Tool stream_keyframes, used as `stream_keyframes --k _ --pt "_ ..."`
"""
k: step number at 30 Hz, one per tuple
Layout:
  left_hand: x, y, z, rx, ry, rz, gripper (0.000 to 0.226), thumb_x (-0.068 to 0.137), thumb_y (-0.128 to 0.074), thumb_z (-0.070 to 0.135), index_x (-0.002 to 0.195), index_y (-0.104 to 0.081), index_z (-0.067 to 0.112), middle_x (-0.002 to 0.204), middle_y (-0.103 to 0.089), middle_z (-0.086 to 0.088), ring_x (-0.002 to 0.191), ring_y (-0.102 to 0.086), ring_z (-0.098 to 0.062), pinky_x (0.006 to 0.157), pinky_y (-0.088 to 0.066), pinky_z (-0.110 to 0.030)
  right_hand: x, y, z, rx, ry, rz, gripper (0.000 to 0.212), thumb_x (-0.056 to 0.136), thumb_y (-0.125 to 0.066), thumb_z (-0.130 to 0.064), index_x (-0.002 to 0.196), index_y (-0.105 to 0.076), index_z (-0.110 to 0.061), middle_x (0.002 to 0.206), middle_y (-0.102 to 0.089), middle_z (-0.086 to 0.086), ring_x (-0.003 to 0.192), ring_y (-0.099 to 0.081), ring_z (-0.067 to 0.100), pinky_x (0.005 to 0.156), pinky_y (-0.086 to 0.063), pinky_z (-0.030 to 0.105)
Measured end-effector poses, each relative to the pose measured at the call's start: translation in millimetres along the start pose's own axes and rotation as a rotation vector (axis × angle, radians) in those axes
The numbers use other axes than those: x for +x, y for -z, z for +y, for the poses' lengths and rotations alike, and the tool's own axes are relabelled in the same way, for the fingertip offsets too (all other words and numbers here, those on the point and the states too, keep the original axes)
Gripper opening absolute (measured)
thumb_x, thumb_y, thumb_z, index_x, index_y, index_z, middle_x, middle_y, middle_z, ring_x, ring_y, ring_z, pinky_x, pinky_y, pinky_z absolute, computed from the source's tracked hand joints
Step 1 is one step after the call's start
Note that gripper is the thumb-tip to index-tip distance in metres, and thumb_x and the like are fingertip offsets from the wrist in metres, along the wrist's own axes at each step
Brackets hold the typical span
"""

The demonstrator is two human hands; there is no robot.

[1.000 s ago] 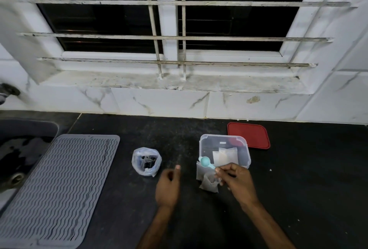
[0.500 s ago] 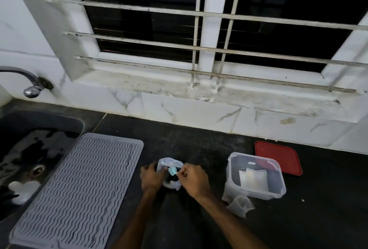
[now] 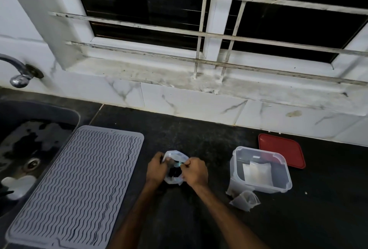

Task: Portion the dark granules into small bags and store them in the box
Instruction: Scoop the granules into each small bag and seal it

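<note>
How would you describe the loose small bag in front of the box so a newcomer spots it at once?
On the right of the dark counter stands a clear box, a red lid behind it. The small bag lies on the counter at the box's near corner. Unlike the flat white bags inside, it is translucent and crumpled.

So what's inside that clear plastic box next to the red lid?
The box holds a pale flat bag lying on its floor. Whether more bags lie beneath it cannot be seen.
</note>
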State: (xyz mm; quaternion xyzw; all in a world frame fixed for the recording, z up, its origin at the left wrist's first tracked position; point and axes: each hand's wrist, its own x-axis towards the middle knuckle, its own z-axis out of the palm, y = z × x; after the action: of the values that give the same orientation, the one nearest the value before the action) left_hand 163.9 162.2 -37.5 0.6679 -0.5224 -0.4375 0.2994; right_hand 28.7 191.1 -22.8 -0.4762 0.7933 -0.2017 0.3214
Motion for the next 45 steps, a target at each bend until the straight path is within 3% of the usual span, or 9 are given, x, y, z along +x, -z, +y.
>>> stream_keyframes --k 7,10,16,21,26,31,36,40,45 --pt "-1 -4 0 -0.095 -0.015 -0.089 0.015 0.094 -0.056 0.011 0.100 -0.069 0.018 0.096 -0.072 0.003 0.092 -0.067 -0.014 0.079 -0.053 -0.029 0 5 6 0.214 -0.087 -0.054 0.023 0.086 -0.063 -0.017 0.064 -0.067 -0.012 0.054 -0.069 0.004 0.048 -0.067 0.016 0.057 -0.061 0.035" --pt "1 -5 5 -0.115 0.044 -0.119 0.019 0.091 -0.053 0.007 0.089 -0.070 0.016 0.091 -0.073 -0.003 0.089 -0.068 -0.019 0.079 -0.053 -0.035 -1 7 8 0.256 -0.093 -0.060 0.021 0.087 -0.063 -0.015 0.068 -0.068 -0.008 0.055 -0.070 0.006 0.048 -0.068 0.017 0.056 -0.060 0.034" --pt "-5 -7 7 -0.137 0.035 0.029 0.012 0.095 -0.050 0.010 0.102 -0.060 0.008 0.097 -0.065 -0.005 0.088 -0.061 -0.017 0.067 -0.045 -0.023 -5 7 7 0.265 -0.088 -0.060 0.018 0.089 -0.063 -0.017 0.072 -0.068 -0.009 0.056 -0.070 0.005 0.048 -0.068 0.015 0.057 -0.060 0.032" --pt "-4 -5 3 -0.221 0.086 -0.047 0.022 0.092 -0.055 0.010 0.114 -0.058 0.008 0.107 -0.066 -0.007 0.095 -0.065 -0.018 0.074 -0.053 -0.028 -7 7 7 0.266 -0.108 -0.061 0.018 0.088 -0.062 -0.017 0.072 -0.068 -0.011 0.056 -0.070 0.003 0.049 -0.068 0.014 0.060 -0.061 0.035" --pt "-5 -3 4 -0.314 0.105 0.009 0.019 0.093 -0.058 0.008 0.111 -0.056 0.004 0.105 -0.065 -0.010 0.089 -0.064 -0.014 0.065 -0.049 -0.020 -8 10 8 0.246 -0.068 -0.064 0.018 0.090 -0.065 -0.019 0.074 -0.068 -0.011 0.057 -0.070 0.002 0.049 -0.068 0.013 0.056 -0.060 0.031" --pt "-7 -6 -1 -0.216 0.181 0.121 0.028 0.093 -0.062 0.033 0.111 -0.055 0.011 0.108 -0.065 -0.008 0.097 -0.063 -0.022 0.078 -0.051 -0.033 -12 19 12 0.015 0.117 -0.066 0.020 0.088 -0.065 -0.032 0.072 -0.065 -0.019 0.061 -0.070 -0.002 0.053 -0.066 0.008 0.063 -0.058 0.031" --pt "-9 -8 -23 -0.003 0.323 -0.027 0.072 0.074 -0.056 0.080 0.100 -0.061 0.014 0.093 -0.067 -0.006 0.088 -0.068 -0.024 0.069 -0.056 -0.035 -16 28 6 -0.198 0.250 -0.055 0.013 0.093 -0.060 -0.028 0.085 -0.065 -0.019 0.080 -0.072 0.000 0.074 -0.068 0.013 0.068 -0.053 0.028" --pt "-17 -12 -32 -0.075 0.219 0.001 0.024 0.088 -0.068 0.027 0.099 -0.067 0.006 0.092 -0.072 -0.013 0.084 -0.070 -0.026 0.077 -0.059 -0.049 -18 19 8 -0.104 0.209 -0.071 0.019 0.092 -0.062 -0.026 0.073 -0.062 -0.021 0.071 -0.072 0.002 0.066 -0.069 0.014 0.069 -0.058 0.033" --pt "-25 -12 -21 -0.054 0.060 -0.025 0.008 0.087 -0.070 0.023 0.092 -0.071 0.018 0.082 -0.074 -0.002 0.078 -0.072 -0.016 0.072 -0.060 -0.040 -17 17 13 0.012 0.160 -0.118 0.033 0.091 -0.062 -0.021 0.059 -0.064 -0.015 0.057 -0.069 0.006 0.051 -0.066 0.012 0.062 -0.057 0.024"
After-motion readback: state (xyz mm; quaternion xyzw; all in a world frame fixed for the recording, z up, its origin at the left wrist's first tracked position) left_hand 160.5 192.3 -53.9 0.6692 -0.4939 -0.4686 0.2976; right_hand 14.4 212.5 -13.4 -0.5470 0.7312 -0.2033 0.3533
